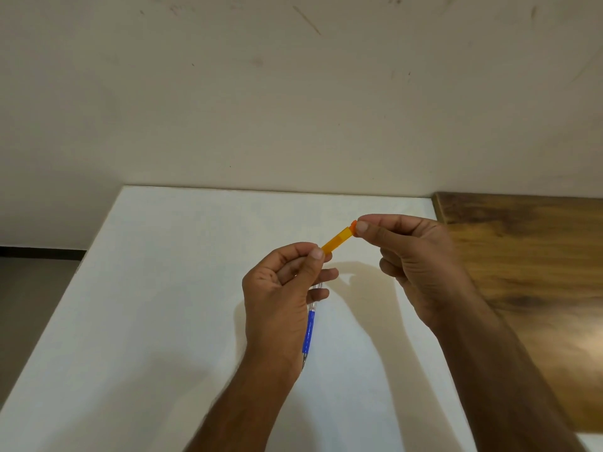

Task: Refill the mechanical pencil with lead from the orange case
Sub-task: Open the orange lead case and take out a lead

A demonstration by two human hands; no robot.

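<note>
A slim orange lead case (337, 238) is held up between both hands above the white table (163, 288). My left hand (282, 298) pinches its lower end with thumb and forefinger. My right hand (414, 259) pinches the darker orange cap (353, 227) at its upper end. The mechanical pencil (309, 331), with a clear barrel and blue grip, is tucked under the lower fingers of my left hand, tip pointing toward me. Most of its barrel is hidden behind the palm.
The white table meets a cream wall (293, 93) at the back. A dark wooden surface (528, 272) adjoins the table on the right. Grey floor (32, 305) shows past the table's left edge.
</note>
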